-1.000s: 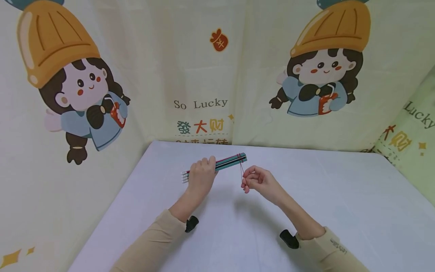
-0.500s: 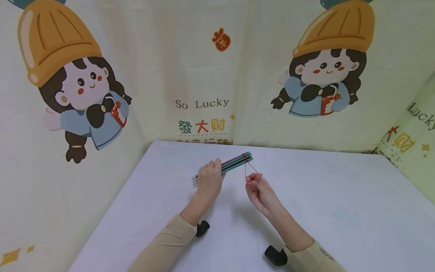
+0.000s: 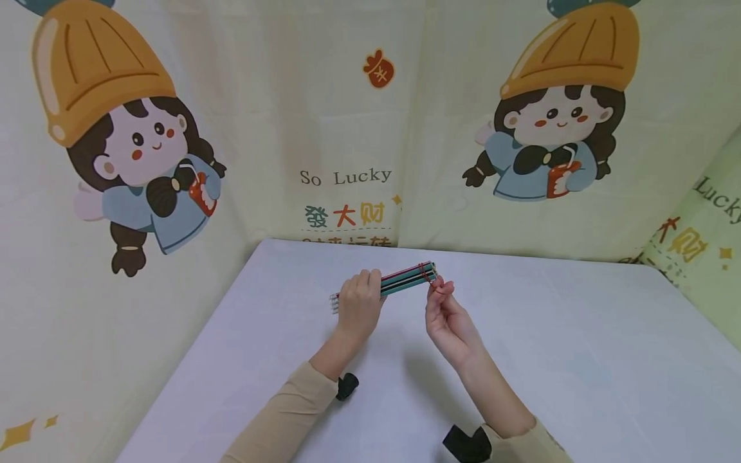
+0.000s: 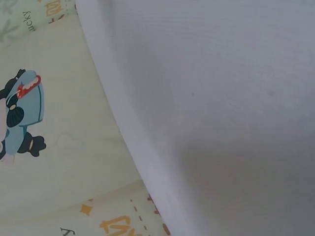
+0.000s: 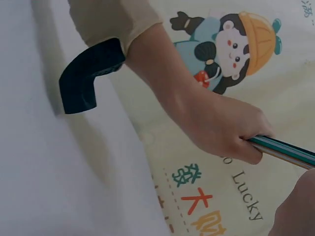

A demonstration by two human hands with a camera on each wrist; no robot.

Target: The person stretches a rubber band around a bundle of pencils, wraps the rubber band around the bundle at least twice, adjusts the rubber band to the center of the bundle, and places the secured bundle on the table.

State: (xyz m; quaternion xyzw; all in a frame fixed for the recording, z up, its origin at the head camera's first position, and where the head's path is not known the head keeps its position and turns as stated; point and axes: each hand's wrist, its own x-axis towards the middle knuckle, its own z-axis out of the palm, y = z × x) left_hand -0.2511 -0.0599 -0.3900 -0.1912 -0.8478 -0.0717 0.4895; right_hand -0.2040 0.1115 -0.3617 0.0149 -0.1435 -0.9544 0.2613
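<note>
A bundle of striped teal-and-black pencils is held above the table, tilted up to the right in the head view. My left hand grips it near its white-tipped end. Around the far end loops a thin red rubber band. My right hand is right at that end, thumb and fingertips pinching part of the band. In the right wrist view the left hand is curled round the pencils, and part of the right hand shows at the lower right. Neither hand appears in the left wrist view.
A white table spreads under both hands. Behind it hangs a cream backdrop printed with cartoon figures and lettering. A black wrist camera sits at the right cuff, another black camera at the left cuff.
The right hand has turned and risen to the pencils' end; the band, earlier stretched down in a long loop, is now short and close to the bundle. Left hand and pencils have shifted slightly right.
</note>
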